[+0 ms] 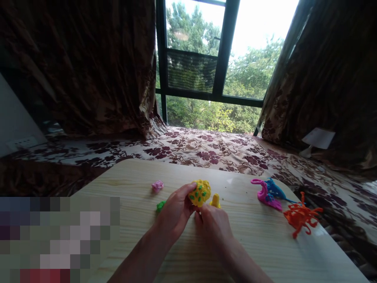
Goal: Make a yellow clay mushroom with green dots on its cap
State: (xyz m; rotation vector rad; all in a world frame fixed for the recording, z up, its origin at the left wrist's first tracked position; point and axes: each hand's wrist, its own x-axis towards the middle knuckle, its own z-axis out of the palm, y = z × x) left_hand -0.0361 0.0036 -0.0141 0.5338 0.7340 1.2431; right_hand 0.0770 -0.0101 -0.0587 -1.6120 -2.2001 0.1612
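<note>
Yellow ball: held up above the bench, a yellow ball with green dots, at the fingertips of the left grip.
Left grip: closed on the ball, thumb along its left side; the other fingers are mostly hidden.
Right grip: the right grip is curled just below the ball's lower edge; whether it pinches anything, or touches the ball, I cannot tell.
Nearer hand: the left, already in contact; the ball lies just beyond its thumb tip, and ahead and slightly left of the right grip.
Ball's long axis: none clear; it looks roundish, its bumpy surface uneven.
Ball's facing: the dotted side is turned toward the wearer, its underside toward the right grip.
Yellow stub: just beyond the right grip, a yellow stub, its long axis near upright, rounded end up; its foot is partly hidden by the hand.
Left of the left grip: a green lump just beside it, a pink lump farther ahead.
Well right of both grips: magenta, blue and orange pieces.
</note>
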